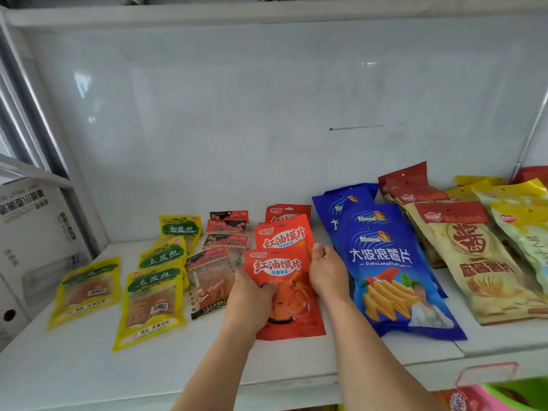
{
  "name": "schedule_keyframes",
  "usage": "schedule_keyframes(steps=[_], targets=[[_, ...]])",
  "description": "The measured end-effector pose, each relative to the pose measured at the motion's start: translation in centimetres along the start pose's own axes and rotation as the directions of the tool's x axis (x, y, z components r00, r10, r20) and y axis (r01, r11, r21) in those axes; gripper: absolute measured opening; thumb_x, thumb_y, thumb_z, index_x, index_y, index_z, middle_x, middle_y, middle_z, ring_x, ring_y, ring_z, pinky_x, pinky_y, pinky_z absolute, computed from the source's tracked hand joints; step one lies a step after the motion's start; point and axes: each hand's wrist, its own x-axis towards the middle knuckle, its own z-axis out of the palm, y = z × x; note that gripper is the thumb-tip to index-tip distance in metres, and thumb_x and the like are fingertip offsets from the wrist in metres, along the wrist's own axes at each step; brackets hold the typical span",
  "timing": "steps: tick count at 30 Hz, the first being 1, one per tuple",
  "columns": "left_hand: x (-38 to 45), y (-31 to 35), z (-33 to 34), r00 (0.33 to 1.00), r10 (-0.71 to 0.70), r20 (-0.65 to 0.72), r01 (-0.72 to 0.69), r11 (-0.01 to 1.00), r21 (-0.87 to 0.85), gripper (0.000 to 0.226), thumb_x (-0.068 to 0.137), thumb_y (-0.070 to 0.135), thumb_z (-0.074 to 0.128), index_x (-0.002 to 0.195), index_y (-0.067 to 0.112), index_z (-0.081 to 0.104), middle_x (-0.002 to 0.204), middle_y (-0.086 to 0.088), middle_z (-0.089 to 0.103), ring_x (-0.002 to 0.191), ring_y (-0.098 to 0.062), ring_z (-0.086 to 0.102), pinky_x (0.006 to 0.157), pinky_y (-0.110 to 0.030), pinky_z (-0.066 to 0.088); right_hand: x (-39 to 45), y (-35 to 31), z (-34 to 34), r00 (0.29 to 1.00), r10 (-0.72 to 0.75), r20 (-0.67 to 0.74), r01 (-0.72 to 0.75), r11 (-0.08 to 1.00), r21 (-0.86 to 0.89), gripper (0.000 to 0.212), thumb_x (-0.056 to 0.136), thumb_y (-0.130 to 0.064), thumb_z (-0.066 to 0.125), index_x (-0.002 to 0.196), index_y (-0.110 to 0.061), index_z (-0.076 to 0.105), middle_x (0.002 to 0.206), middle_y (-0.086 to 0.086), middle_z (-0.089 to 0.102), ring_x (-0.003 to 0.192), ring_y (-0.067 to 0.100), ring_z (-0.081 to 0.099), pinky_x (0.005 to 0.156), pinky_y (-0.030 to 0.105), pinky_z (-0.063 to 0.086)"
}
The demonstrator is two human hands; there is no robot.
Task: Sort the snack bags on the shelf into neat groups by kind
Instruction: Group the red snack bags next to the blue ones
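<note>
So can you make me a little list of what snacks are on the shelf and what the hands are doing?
shelf: white shelf with snack bags lying in rows by kind
far left: yellow bags
next: small red-and-black bags
middle: orange-red bags, overlapping in a row
right of middle: blue chip bags
far right: tan bags with red tops, then pale yellow-topped bags
left hand: holds the front orange-red bag
right hand: fingers curled at the orange-red bags' right edge
</note>
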Motion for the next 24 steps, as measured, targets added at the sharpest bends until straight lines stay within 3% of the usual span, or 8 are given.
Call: schedule_keyframes(steps=[3, 8, 11, 15, 19, 24], targets=[[0.3, 0.3, 0.9, 1.000, -0.003, -0.027, 0.004, 0.999, 0.045, 0.041, 0.089, 0.019, 0.070, 0.124, 0.022, 0.048, 0.105, 0.007, 0.064, 0.094, -0.019, 0.062, 0.082, -0.032, 0.047, -0.3, -0.2, 0.0, 1.000, -0.004, -0.027, 0.003, 1.000, -0.028, 0.041, 0.105, -0.045, 0.032, 0.096, -0.013, 0.057, 0.098, 0.006, 0.064, 0.087, 0.018, 0.058, 0.072, 0.028, 0.041], [1.1, 0.1, 2.4, 0.998, 0.004, -0.056, 0.003, 0.992, 0.128, 0.047, 0.081, 0.029, 0.070, 0.123, 0.022, 0.050, 0.114, 0.000, 0.068, 0.107, -0.029, 0.063, 0.094, -0.049, 0.053, -0.2, 0.1, 0.6, 0.999, -0.020, -0.050, 0.018, 0.999, -0.045, 0.043, 0.098, -0.053, 0.046, 0.111, -0.014, 0.060, 0.116, 0.006, 0.061, 0.107, 0.024, 0.061, 0.081, 0.032, 0.049], [1.2, 0.2, 2.7, 0.997, 0.036, -0.071, -0.025, 0.989, 0.146, 0.051, 0.082, 0.027, 0.072, 0.127, 0.018, 0.050, 0.119, -0.003, 0.065, 0.110, -0.029, 0.061, 0.097, -0.050, 0.051, -0.1, 0.2, 0.8, 0.999, -0.007, -0.039, 0.004, 0.996, -0.086, 0.046, 0.096, -0.052, 0.051, 0.123, -0.015, 0.057, 0.124, 0.005, 0.058, 0.113, 0.024, 0.060, 0.088, 0.036, 0.052], [1.5, 0.2, 2.9, 0.997, 0.040, -0.063, -0.026, 0.977, 0.211, 0.061, 0.087, 0.029, 0.072, 0.138, 0.011, 0.043, 0.132, -0.007, 0.051, 0.120, -0.030, 0.055, 0.104, -0.048, 0.046, 0.2, 0.4, 1.1, 0.999, -0.010, -0.048, 0.002, 0.986, -0.169, 0.044, 0.094, -0.050, 0.055, 0.123, -0.016, 0.056, 0.124, 0.004, 0.061, 0.112, 0.024, 0.062, 0.089, 0.038, 0.053], [1.9, 0.0, 3.4, 0.996, 0.059, -0.063, -0.039, 0.961, 0.275, 0.062, 0.089, 0.032, 0.069, 0.140, 0.013, 0.040, 0.136, -0.007, 0.053, 0.124, -0.029, 0.054, 0.106, -0.050, 0.044, 0.3, 0.3, 1.3, 0.998, -0.025, -0.062, 0.008, 0.965, -0.262, 0.049, 0.094, -0.052, 0.053, 0.126, -0.015, 0.055, 0.125, 0.006, 0.060, 0.115, 0.026, 0.060, 0.090, 0.038, 0.050], [1.7, 0.0, 3.7, 0.992, 0.093, -0.082, -0.063, 0.948, 0.313, 0.081, 0.090, 0.038, 0.068, 0.154, 0.018, 0.023, 0.144, -0.007, 0.049, 0.132, -0.030, 0.050, 0.107, -0.051, 0.044, 0.1, 0.2, 1.2, 0.998, -0.037, -0.044, 0.020, 0.943, -0.332, 0.052, 0.094, -0.053, 0.053, 0.129, -0.014, 0.052, 0.128, 0.007, 0.058, 0.118, 0.027, 0.057, 0.091, 0.038, 0.049]])
